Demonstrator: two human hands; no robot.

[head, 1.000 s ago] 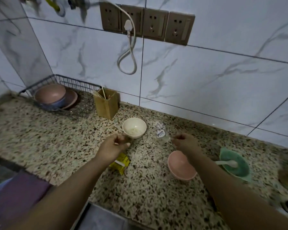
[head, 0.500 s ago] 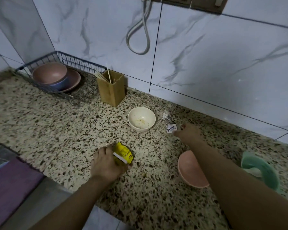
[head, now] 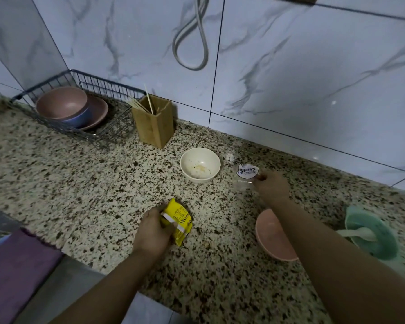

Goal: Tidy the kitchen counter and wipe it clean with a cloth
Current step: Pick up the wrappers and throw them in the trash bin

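Observation:
On the speckled granite counter [head: 80, 183] my left hand [head: 152, 232] grips a crumpled yellow wrapper [head: 179, 220] near the front edge. My right hand [head: 270, 187] pinches a clear plastic wrapper with a white label [head: 247, 173] further back, near the wall. Between the two hands stands a dirty cream bowl [head: 200, 168]. A pink bowl [head: 271, 237] lies partly under my right forearm. A purple cloth [head: 12, 270] lies at the lower left, off the counter's front edge.
A wire rack [head: 108, 90] at the back left holds stacked pink and blue bowls [head: 66, 108]. A bamboo holder with sticks [head: 153, 121] stands beside it. A green bowl with a white spoon [head: 372, 232] sits at the right. A white cable [head: 192, 38] hangs on the tiled wall.
My left hand came down from beside the cream bowl and closed on the yellow wrapper. My right hand reached the clear wrapper and pinched it. The view tilted down and moved closer.

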